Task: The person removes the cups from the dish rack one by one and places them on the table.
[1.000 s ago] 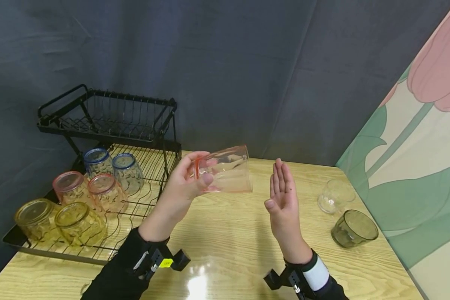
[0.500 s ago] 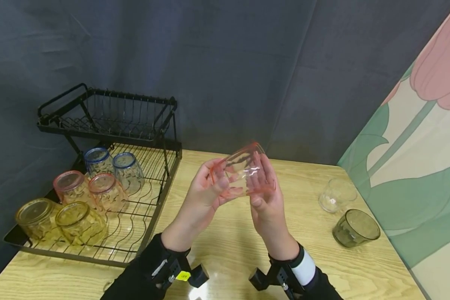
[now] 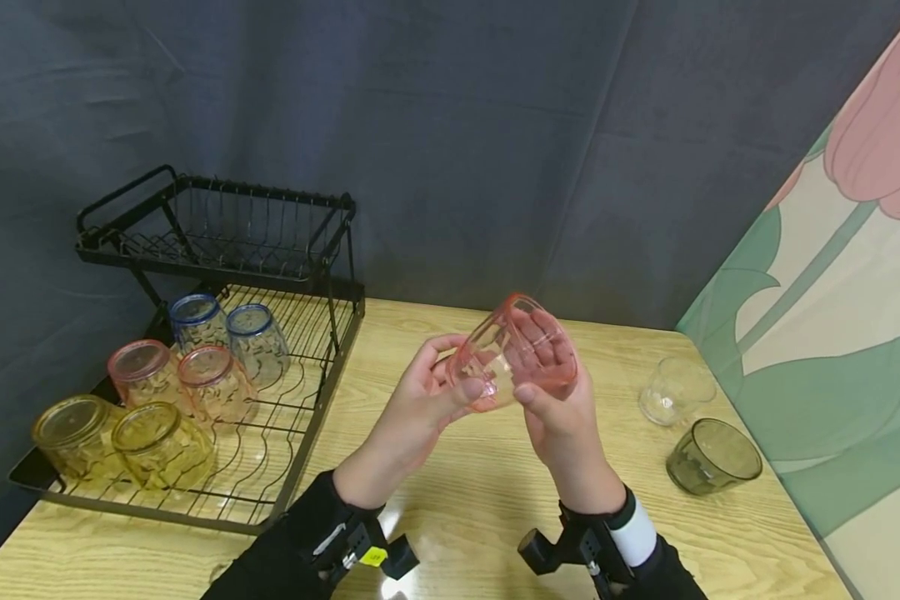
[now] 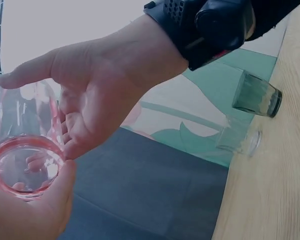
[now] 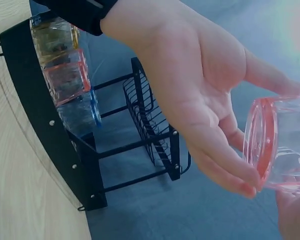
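1. Tumbler of pink glass [image 3: 497,354] hangs tilted over the middle of the wooden table [image 3: 465,483], right of the black dish rack [image 3: 142,511].
2. Left hand [image 3: 416,404] pinches its left end, thumb on the near side.
3. Right hand [image 3: 566,425] grasps its right end — fingers show through the glass.
4. For a good hold, press evenly from both sides; smooth glass likely slips if one thumb slackens — so firm, unhurried contact suits.

My desk [image 3: 465,508] looks evenly bright, with a white glare spot at the bottom of my head view. Highlights streak the pink glass [image 3: 504,352]. My left wrist view washes out at upper left; my right one is bluish, hazy, glowing at upper right.
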`<state>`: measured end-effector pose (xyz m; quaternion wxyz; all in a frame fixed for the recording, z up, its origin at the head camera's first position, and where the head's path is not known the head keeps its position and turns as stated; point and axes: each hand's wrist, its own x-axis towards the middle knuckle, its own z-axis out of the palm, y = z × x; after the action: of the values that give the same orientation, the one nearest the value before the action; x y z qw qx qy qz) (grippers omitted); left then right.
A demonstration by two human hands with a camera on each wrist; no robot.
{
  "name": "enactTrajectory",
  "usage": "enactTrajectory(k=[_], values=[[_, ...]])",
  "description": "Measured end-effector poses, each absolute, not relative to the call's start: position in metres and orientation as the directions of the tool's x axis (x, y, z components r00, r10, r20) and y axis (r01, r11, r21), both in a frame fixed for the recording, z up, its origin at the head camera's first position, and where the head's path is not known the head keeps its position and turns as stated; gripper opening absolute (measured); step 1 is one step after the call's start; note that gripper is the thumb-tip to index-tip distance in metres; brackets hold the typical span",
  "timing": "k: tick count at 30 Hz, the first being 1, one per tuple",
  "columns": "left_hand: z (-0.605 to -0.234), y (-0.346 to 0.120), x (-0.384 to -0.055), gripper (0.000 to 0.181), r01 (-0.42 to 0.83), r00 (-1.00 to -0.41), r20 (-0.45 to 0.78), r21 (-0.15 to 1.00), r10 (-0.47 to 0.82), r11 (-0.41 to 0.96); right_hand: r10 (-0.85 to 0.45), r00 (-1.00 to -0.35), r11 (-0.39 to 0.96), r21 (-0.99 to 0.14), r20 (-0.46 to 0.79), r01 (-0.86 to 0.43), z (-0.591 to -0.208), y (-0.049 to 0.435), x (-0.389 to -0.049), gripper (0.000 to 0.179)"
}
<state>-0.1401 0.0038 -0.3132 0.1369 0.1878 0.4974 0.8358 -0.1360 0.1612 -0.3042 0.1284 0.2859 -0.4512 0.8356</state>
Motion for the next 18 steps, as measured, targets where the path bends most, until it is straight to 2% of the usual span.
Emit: enactTrajectory(k=[5, 11, 18], values=[[-0.315, 0.003, -0.142, 0.071, -0.027, -0.872, 0.172, 0.917, 0.457, -0.397, -0.086, -0.794, -0.562, -0.688, 0.602, -0.46, -0.308, 0.172, -0.135, 0.069], [-0.315, 0.0, -0.143, 0.063, 0.065, -0.854, 0.191, 0.962, 0.485, -0.266, -0.13, -0.759, -0.516, -0.697, 0.638, -0.498, -0.31, 0.185, -0.135, 0.071], [-0.309, -0.016, -0.147, 0.06, 0.139, -0.868, 0.181, 0.982, 0.462, -0.124, -0.16, -0.706, -0.568, -0.65, 0.689, -0.505, -0.32, 0.213, -0.134, 0.074]])
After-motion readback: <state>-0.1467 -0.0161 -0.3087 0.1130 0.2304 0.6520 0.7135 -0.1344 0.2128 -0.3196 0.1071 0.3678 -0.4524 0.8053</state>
